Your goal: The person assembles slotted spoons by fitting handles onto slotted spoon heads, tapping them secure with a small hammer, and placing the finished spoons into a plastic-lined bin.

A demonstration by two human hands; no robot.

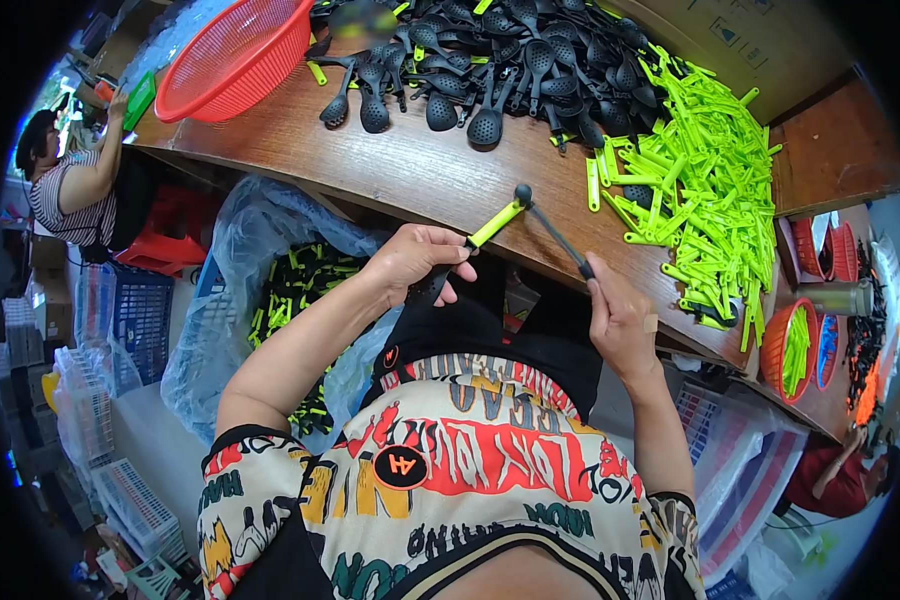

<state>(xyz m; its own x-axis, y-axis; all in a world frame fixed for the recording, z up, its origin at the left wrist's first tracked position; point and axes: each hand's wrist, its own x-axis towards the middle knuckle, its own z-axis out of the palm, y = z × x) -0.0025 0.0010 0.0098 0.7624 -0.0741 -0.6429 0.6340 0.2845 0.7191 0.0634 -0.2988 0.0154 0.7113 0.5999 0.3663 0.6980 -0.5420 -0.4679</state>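
Lime-green handle on black utensil, held in left hand; right hand grips slim mallet, head at handle's tip.

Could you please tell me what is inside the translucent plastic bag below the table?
Inside the bag lie jumbled black and lime-green pieces. The left forearm covers some; anything beneath the top layer cannot be seen.

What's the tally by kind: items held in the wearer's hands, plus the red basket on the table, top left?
Green-handled piece, left hand: 1
Black-headed hammer, right hand: 1
Red basket: 1
Total: 3
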